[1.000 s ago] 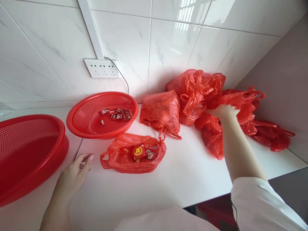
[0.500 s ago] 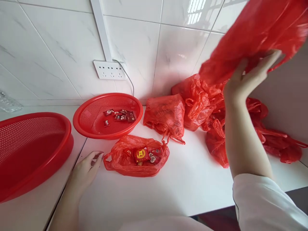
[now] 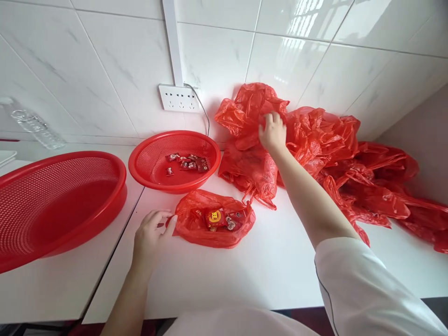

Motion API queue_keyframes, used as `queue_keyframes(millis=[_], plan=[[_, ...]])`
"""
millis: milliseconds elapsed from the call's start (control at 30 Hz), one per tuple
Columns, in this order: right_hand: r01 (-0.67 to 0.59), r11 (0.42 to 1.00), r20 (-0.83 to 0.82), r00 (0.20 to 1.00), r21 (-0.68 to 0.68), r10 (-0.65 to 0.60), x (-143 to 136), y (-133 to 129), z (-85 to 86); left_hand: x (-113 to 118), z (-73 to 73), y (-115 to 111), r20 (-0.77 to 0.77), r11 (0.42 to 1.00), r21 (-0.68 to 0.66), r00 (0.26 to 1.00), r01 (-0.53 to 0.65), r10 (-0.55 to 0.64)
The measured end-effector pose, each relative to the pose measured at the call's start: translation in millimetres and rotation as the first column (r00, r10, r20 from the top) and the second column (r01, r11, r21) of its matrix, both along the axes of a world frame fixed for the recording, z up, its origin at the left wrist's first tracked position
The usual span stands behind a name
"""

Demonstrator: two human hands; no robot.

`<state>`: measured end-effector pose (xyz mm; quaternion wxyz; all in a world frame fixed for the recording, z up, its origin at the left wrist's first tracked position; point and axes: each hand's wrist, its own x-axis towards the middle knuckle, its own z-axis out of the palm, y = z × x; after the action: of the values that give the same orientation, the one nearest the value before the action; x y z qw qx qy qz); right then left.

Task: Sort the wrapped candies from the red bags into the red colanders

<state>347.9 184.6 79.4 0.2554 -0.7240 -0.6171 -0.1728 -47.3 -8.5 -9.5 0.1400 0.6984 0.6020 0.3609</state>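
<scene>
An opened red plastic bag [image 3: 196,233] lies in front of me with wrapped sweets inside; one red packet [image 3: 214,217] bears yellow lettering. At its left end, the thumb and fingers of my left hand [image 3: 150,238] close on the bag's rim. Farther back, my right hand [image 3: 275,133] has its fingers curled into a crumpled red plastic bag [image 3: 257,95], which looks thin and loose. That bag rests against the wall, above a filled, tied red bag [image 3: 245,168]. My right fingertips are partly hidden in the folds.
A red mesh basket [image 3: 140,175] with several small wrapped sweets [image 3: 191,163] stands behind the opened bag. At left is a larger red basket [image 3: 119,186]. More red bags [image 3: 378,186] are heaped at right. A clear bottle [image 3: 38,128] lies by the wall, below a socket panel [image 3: 179,98].
My right hand has come down and left with the raised red bag, setting it against the wall over the others. My left hand has stayed at the opened bag's left end. The view has shifted left.
</scene>
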Motion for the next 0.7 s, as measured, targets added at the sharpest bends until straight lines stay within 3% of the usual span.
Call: queue_keyframes(millis=[100, 167, 233, 267, 333, 367, 433, 500, 533, 600, 633, 700], plan=[[-0.153, 0.953, -0.043, 0.985, 0.263, 0.17, -18.0, -36.6, 13.4, 5.9, 6.7, -3.0, 0.064, 0.99, 0.128, 0.996, 0.058, -0.066], [-0.349, 0.904, -0.046, 0.928, 0.245, 0.371, -39.5, -74.6, 7.1, 9.5, 10.5, -4.4, 0.089, 0.991, 0.115, 0.992, 0.076, -0.086], [-0.48, 0.874, -0.078, 0.877, -0.074, 0.475, -62.7, -116.4, -13.5, 11.9, 11.1, -4.4, 0.046, 0.998, 0.046, 0.998, 0.051, -0.053], [-0.456, 0.853, -0.097, 0.889, -0.254, 0.447, -72.7, -135.8, -27.9, 12.3, 9.9, -3.7, -0.004, 1.0, 0.005, 1.0, 0.025, -0.025], [-0.267, 0.828, -0.064, 0.96, -0.493, 0.271, -85.5, -166.3, -59.0, 11.2, 5.6, -1.0, -0.12, 0.997, -0.069, 0.993, -0.029, 0.021], [-0.179, 0.79, -0.049, 0.981, -0.587, 0.187, -87.6, -176.6, -72.9, 9.8, 3.2, 0.7, -0.164, 0.993, -0.113, 0.986, -0.045, 0.026], [-0.119, 0.71, -0.069, 0.993, -0.694, 0.099, -83.8, -188.0, -91.6, 6.5, 0.5, 3.9, -0.189, 0.976, -0.211, 0.982, -0.049, 0.009], [-0.145, 0.672, -0.119, 0.989, -0.726, 0.084, -72.6, -191.1, -94.2, 4.3, 3.5, 6.3, -0.172, 0.965, -0.258, 0.985, -0.038, -0.007], [-0.167, 0.677, -0.147, 0.985, -0.717, 0.088, -66.0, -191.3, -89.7, 4.2, 7.8, 7.3, -0.159, 0.97, -0.242, 0.987, -0.034, -0.005], [-0.234, 0.746, -0.268, 0.96, -0.623, 0.078, -54.0, -190.7, -73.6, 6.4, 21.4, 9.7, -0.096, 0.986, -0.167, 0.995, -0.024, 0.008], [-0.283, 0.803, -0.375, 0.924, -0.525, 0.08, -49.4, -190.2, -64.0, 8.4, 30.3, 11.4, -0.031, 0.991, -0.136, 1.0, -0.009, 0.004], [-0.352, 0.909, -0.62, 0.771, -0.223, 0.146, -44.2, -188.8, -45.6, 12.8, 50.1, 16.2, 0.193, 0.991, -0.116, 0.98, 0.074, -0.05]])
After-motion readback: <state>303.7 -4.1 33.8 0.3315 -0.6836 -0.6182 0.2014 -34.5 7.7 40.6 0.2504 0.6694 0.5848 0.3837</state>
